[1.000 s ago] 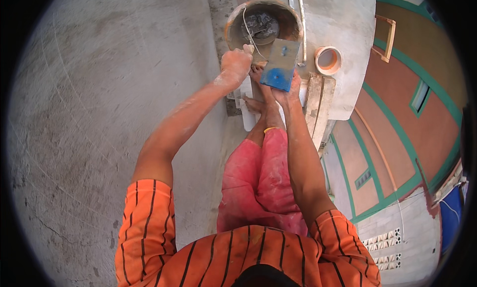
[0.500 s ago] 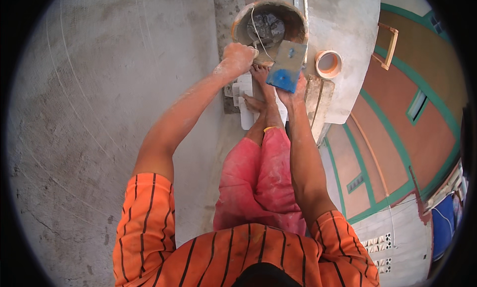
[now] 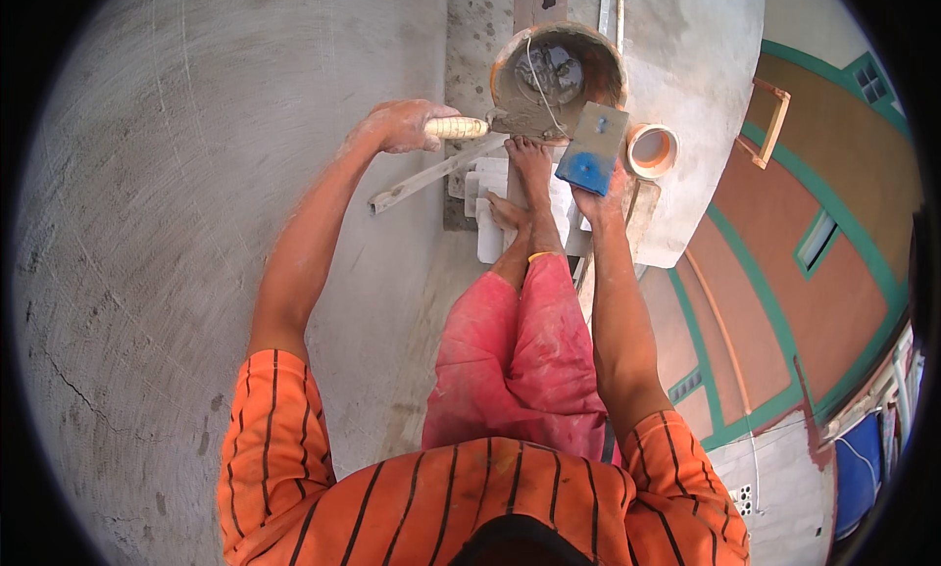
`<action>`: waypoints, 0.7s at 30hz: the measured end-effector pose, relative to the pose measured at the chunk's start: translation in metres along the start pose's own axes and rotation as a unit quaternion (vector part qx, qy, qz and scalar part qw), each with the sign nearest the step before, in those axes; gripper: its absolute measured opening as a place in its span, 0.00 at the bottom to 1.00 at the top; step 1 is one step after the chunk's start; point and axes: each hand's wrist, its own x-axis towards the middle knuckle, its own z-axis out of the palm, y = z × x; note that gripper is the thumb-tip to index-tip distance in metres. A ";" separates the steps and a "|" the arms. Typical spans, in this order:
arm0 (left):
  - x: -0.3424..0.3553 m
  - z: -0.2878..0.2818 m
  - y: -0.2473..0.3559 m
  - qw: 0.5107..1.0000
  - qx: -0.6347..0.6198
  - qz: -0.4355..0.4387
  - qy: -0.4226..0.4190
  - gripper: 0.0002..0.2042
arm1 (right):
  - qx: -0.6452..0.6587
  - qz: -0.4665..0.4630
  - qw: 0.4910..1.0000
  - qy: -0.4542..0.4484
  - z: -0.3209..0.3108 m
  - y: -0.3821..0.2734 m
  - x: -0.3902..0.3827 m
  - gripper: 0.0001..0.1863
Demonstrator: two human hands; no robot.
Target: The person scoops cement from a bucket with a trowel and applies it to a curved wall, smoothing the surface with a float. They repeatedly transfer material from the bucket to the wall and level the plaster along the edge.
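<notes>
My left hand (image 3: 404, 127) is closed round the pale, ribbed handle of a trowel (image 3: 457, 128). Its blade reaches to the near rim of a bucket (image 3: 613, 51), where wet grey mortar (image 3: 520, 123) shows; blade and mortar are hard to tell apart. Inside the bucket lies dark, wet material, and a thin wire handle crosses the opening. My right hand (image 3: 603, 196) grips a flat plastering float (image 3: 593, 149) from beneath, its surface smeared with grey over blue. The float sits just before the bucket's right near side. My right fingers are partly hidden under it.
A small orange-rimmed pail (image 3: 652, 151) stands right of the float. A pale, narrow bar (image 3: 421, 181) slants below my left hand. My bare feet (image 3: 529, 164) are on a narrow support near the bucket. A rough grey plastered wall (image 3: 196, 223) rises along the left.
My left hand has drawn left from the bucket, bringing the trowel handle into plain sight. The view has shifted, and bucket, float and right hand appear slightly lower and further right.
</notes>
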 end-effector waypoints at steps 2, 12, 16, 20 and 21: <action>-0.025 0.019 -0.020 0.997 -0.067 -0.039 0.003 0.33 | -0.055 0.013 0.997 0.049 0.002 -0.005 -0.001 0.22; -0.160 0.136 -0.057 0.877 -0.475 -0.037 0.062 0.40 | -0.139 0.038 0.989 0.037 -0.002 -0.027 -0.051 0.16; -0.254 0.150 0.000 0.788 -0.613 0.001 0.056 0.44 | -0.181 0.005 0.982 0.053 0.032 -0.036 -0.096 0.16; -0.342 0.138 0.077 0.709 -0.688 0.129 0.086 0.46 | -0.193 0.001 0.981 -0.015 0.099 -0.057 -0.128 0.16; -0.360 0.136 0.093 0.692 -0.691 0.182 0.102 0.45 | -0.188 -0.005 0.981 -0.037 0.120 -0.061 -0.132 0.15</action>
